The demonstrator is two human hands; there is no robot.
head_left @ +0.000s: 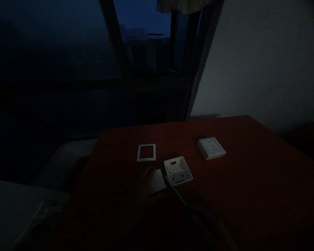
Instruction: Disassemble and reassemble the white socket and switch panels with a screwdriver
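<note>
Between the hands [146, 188] lies the pale plate [158, 182], gripped left.

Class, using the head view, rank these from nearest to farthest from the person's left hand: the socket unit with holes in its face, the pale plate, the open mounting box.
From the left hand:
1. Pale plate: in its grip.
2. Open mounting box: just right of the plate.
3. Socket unit: farther right, toward the wall.

Red-brown table [238, 195]. Open white box [178, 170] lies on it; square frame [146, 152] left, socket unit [211, 148] right of the box.
</note>
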